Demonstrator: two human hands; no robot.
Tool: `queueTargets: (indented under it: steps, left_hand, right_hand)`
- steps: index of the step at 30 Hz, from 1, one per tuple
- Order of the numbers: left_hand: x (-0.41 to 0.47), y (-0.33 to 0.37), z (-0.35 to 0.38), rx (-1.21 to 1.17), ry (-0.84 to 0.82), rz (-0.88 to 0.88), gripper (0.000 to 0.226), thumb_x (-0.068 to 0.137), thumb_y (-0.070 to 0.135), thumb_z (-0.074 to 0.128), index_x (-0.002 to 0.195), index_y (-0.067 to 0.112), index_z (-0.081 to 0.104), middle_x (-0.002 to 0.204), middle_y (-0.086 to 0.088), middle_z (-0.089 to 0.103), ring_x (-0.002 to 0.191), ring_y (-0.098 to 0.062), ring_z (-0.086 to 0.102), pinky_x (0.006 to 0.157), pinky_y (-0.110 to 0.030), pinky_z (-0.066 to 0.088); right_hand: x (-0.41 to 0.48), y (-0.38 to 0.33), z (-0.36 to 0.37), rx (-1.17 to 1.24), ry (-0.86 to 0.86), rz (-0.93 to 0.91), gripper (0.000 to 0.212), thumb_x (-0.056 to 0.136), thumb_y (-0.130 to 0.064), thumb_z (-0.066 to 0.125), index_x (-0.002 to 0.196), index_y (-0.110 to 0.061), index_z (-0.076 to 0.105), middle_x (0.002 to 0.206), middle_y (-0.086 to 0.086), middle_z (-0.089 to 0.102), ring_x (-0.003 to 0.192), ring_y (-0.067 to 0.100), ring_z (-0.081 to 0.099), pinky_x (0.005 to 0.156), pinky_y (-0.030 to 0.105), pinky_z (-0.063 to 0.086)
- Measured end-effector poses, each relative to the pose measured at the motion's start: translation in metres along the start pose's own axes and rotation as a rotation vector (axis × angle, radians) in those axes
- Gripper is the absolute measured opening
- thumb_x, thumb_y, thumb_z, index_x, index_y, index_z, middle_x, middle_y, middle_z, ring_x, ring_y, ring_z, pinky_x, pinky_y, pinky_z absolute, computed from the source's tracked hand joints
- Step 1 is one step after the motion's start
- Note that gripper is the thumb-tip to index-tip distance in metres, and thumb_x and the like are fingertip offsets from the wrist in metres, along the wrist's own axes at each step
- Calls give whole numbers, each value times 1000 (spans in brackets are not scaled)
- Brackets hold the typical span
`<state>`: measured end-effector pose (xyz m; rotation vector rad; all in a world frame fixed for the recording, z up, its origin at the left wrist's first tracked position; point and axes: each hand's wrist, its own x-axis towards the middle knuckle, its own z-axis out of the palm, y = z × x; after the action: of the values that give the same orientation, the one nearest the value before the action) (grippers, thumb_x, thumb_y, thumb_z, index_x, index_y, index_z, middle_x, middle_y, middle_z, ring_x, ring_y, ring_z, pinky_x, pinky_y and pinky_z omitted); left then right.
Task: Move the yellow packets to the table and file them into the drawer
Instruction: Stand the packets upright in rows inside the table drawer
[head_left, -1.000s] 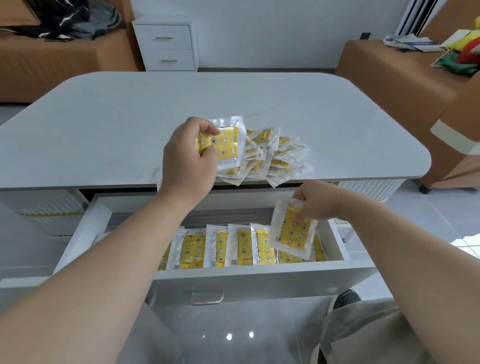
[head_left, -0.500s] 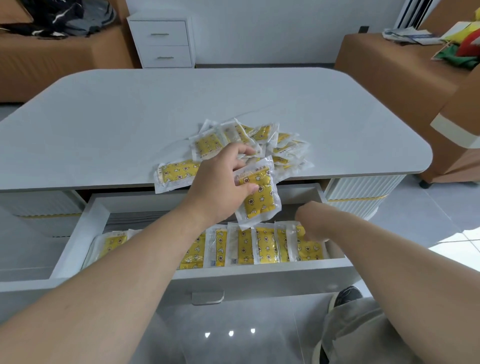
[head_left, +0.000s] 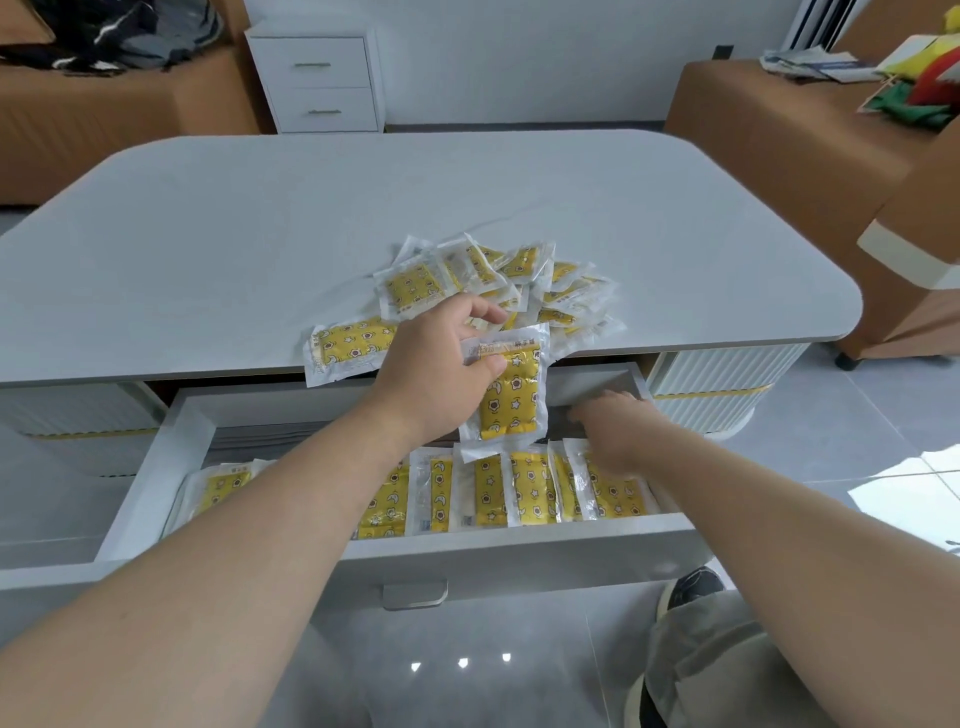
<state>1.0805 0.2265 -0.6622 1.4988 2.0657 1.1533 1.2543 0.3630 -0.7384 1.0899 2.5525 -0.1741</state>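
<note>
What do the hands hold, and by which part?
The left hand pinches a yellow packet by its top edge. The right hand rests on filed packets; grip unclear.

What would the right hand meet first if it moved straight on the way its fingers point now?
Probably the packet hanging from the left hand: the right hand points left across the open drawer toward its lower edge. Depth is unclear; it might pass underneath.

L hand (head_left: 441, 374) pinches packet (head_left: 511, 400), thumb on top; R hand (head_left: 613, 431) lower, fingers (head_left: 584, 413) extended fwd.
</note>
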Motion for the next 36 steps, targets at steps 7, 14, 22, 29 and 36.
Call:
queueTargets:
  steps: [7, 14, 22, 29, 36]
  left_hand:
    - [4, 0, 11, 18, -61, -35, 35, 89, 19, 75, 118, 31, 60, 116, -1, 70, 108, -12, 61, 87, -24, 41]
    - [3, 2, 20, 65, -11, 15, 33, 88, 25, 76, 117, 24, 60, 95, 12, 69, 78, -4, 67, 73, -20, 53]
    - [0, -4, 11, 127, 14, 16, 29, 90, 22, 73, 116, 25, 60, 96, 12, 68, 76, -9, 68, 76, -27, 54]
    - [0, -11, 3, 183, 25, 33, 30, 90, 22, 72, 117, 25, 60, 98, 12, 66, 75, -7, 67, 78, -32, 57]
    - [1, -20, -2, 270, 32, 50, 32, 90, 20, 71, 119, 24, 60, 98, 12, 64, 78, -7, 62, 78, -33, 56]
  right_hand:
    - [-32, -9, -52, 1336, -216, -173, 34, 81, 9, 74, 109, -9, 71, 108, 10, 77, 102, 25, 72, 92, 35, 55]
    - [-21, 11, -30, 1149, -160, 197, 25, 83, -10, 82, 105, -2, 72, 98, 13, 78, 90, 29, 77, 87, 46, 61]
    - [-6, 8, 10, 999, -255, 508, 32, 86, -14, 81, 108, -4, 60, 100, 15, 74, 85, 31, 76, 85, 48, 62]
    - [1, -9, 19, 689, -276, 473, 41, 89, -33, 78, 112, -6, 57, 105, 13, 71, 93, 26, 73, 87, 39, 61]
    - [-1, -11, 15, 307, -243, 453, 48, 81, -60, 75, 101, -18, 64, 87, 0, 65, 74, 17, 65, 68, 29, 57]
